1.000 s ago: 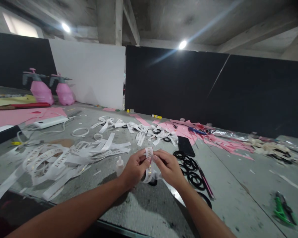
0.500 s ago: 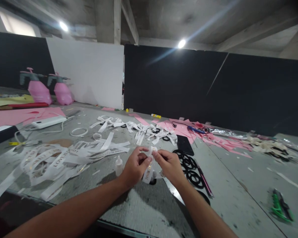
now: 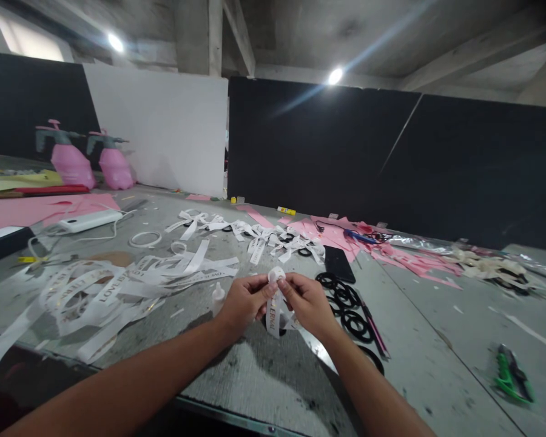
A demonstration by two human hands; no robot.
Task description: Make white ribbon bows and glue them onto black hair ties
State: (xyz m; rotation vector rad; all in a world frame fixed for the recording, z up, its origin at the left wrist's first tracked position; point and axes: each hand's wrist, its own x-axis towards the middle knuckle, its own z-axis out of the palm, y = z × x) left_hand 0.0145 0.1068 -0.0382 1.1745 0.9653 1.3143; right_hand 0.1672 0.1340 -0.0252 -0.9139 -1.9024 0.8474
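Observation:
My left hand (image 3: 244,301) and my right hand (image 3: 307,303) meet over the grey table (image 3: 264,376), both pinching a short white printed ribbon strip (image 3: 274,306). The strip is folded into a small loop at the top between my fingertips, and its tail hangs down between the hands. A small white glue bottle (image 3: 217,297) stands just left of my left hand. Black rings (image 3: 348,303) lie right of my right hand.
A heap of printed white ribbon (image 3: 100,291) covers the left. Finished white bows (image 3: 264,237) lie behind, with a black phone (image 3: 339,264) and pink paper scraps (image 3: 391,252). Green scissors (image 3: 509,373) lie far right. Two pink spray bottles (image 3: 91,161) stand at back left.
My fingers have worked the ribbon: the fold at its top is now a tighter loop and the tail hangs straighter. The hands stayed in place.

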